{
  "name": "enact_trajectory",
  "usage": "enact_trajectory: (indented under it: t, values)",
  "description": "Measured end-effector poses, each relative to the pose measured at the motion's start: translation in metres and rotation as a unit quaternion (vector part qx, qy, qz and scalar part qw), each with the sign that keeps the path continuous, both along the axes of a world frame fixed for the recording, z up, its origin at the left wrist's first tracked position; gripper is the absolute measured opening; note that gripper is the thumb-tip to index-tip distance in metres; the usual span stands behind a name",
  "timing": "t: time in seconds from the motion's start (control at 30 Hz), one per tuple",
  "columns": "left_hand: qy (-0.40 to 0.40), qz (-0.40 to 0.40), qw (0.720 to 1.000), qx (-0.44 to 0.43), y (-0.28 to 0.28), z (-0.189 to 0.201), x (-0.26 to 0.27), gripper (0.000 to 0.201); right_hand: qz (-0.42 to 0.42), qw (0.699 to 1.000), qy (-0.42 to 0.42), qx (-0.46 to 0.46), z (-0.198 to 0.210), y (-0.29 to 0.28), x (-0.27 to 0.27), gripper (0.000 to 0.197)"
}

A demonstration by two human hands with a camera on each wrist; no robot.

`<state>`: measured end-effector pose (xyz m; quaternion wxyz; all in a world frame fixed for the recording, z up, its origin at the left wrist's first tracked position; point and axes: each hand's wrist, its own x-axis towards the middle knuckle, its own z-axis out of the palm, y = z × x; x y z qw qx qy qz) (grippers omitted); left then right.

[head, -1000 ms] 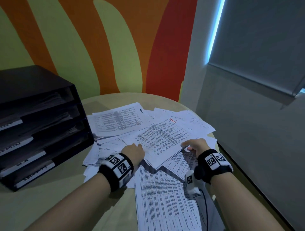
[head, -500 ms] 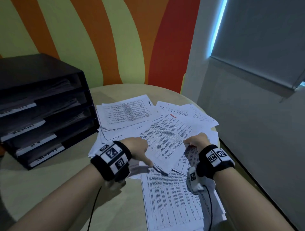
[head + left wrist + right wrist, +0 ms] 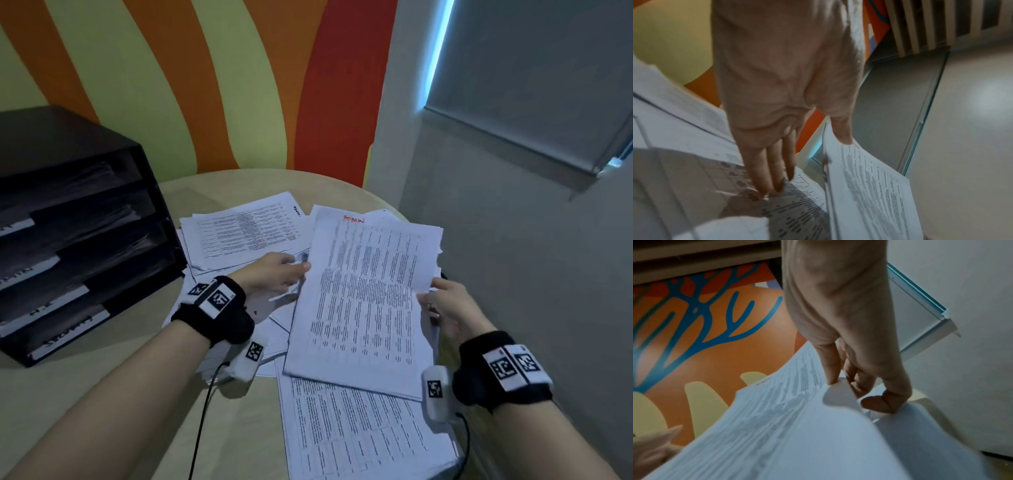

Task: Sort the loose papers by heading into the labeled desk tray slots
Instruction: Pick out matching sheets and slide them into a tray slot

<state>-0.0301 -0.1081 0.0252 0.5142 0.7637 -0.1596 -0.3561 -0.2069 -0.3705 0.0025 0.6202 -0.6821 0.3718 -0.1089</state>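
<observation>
a: from the head view, we see both hands lifting one printed sheet (image 3: 366,301) above the loose papers (image 3: 239,236) spread on the round table (image 3: 239,181). our left hand (image 3: 274,274) pinches the sheet's left edge and our right hand (image 3: 445,305) pinches its right edge.

b: we also see red handwriting at the sheet's top, too small to read. the black desk tray (image 3: 68,233) stands at the table's left, four labelled slots stacked, papers in them, well apart from the sheet.

a: in the left wrist view, the left hand (image 3: 785,81) has its thumb on top of the sheet (image 3: 869,186) at the edge, while its fingers (image 3: 774,170) reach down toward the papers (image 3: 684,178) beneath.

b: we cannot tell there whether those fingers touch the sheet's underside.

a: in the right wrist view, the right hand (image 3: 842,321) has fingers curled round the sheet (image 3: 787,434), thumb pressed on its edge, and the paper bows upward.
</observation>
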Motion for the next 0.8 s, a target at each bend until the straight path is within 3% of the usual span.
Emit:
enact_trajectory:
  t: [0.07, 0.2, 0.27, 0.33, 0.4, 0.43, 0.53, 0.67, 0.8]
  values:
    - [0.026, 0.004, 0.998, -0.051, -0.004, 0.004, -0.008, 0.022, 0.036, 0.999, -0.009, 0.004, 0.000, 0.006, 0.001, 0.029]
    - [-0.010, 0.058, 0.995, -0.082, -0.005, 0.002, -0.008, 0.025, 0.031, 1.000, -0.003, 0.001, -0.009, 0.011, 0.013, 0.010]
    - [-0.012, 0.083, 0.993, -0.089, -0.002, 0.002, -0.009, 0.026, -0.003, 1.000, -0.014, 0.002, -0.011, 0.011, 0.018, 0.030]
    - [-0.013, 0.100, 0.991, -0.090, 0.004, -0.002, -0.008, 0.040, -0.019, 0.999, -0.035, 0.008, -0.007, 0.015, 0.020, 0.031]
    - [-0.022, 0.109, 0.990, -0.083, 0.011, -0.007, -0.006, 0.071, -0.024, 0.998, -0.054, 0.015, -0.002, 0.020, 0.019, 0.024]
    - [-0.019, 0.106, 0.991, -0.084, 0.012, -0.008, -0.007, 0.074, -0.025, 0.998, -0.064, 0.013, 0.000, 0.022, 0.019, 0.031]
    - [-0.025, 0.107, 0.990, -0.082, 0.020, -0.008, -0.010, 0.030, -0.039, 0.996, -0.079, 0.004, 0.000, 0.023, 0.017, 0.034]
    - [-0.032, 0.155, 0.986, -0.058, 0.041, -0.016, -0.002, 0.025, -0.110, 0.991, -0.074, -0.022, 0.003, 0.009, 0.010, 0.017]
    - [-0.008, 0.197, 0.977, -0.076, 0.067, -0.024, 0.008, 0.020, -0.160, 0.985, -0.066, -0.025, 0.009, -0.004, 0.002, 0.018]
